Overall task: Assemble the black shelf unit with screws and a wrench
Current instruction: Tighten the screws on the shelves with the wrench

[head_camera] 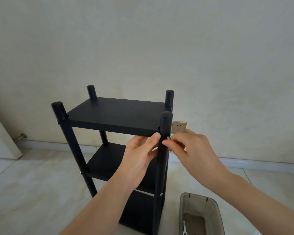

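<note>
Black shelf unit [119, 116], frame centre, standing with three shelves fitted and screws showing at other joints; left hand [139, 160] grips near-right post [165, 133], right hand [190, 150] pinches a screw [168, 137] against it; wrench [184, 228] unused in tray [215, 209], lower right.

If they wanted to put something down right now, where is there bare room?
The top shelf between its four posts is bare, as is the floor left of the unit. The near right post, where both hands work, is crowded.

One black shelf unit [119, 116] with four posts, two hands, one tray [215, 211], one wall socket [178, 127].
</note>
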